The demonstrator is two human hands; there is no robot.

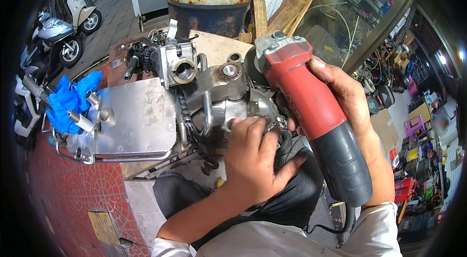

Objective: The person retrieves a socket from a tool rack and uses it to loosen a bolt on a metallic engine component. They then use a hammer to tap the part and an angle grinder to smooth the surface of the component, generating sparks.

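Note:
My right hand (349, 92) is wrapped round the red and black body of an angle grinder (309, 99), its metal head up and away from me. The disc (254, 65) shows partly beside the head, close to a bare metal machine assembly (221, 82). Some of my right fingers are hidden behind the grinder. My left hand (255, 157) lies with its fingertips against the rounded lower part of that assembly, fingers spread and thumb apart. A curved metal handle (207, 113) stands just left of those fingertips.
Left of the assembly sits a flat metal plate (138, 116) in a tube frame, with a blue plastic bag (70, 99) on its end. A rusty drum (211, 6) and wood boards (289, 11) stand behind. Parked scooters (61, 35) are far left. A cord hangs below the grinder.

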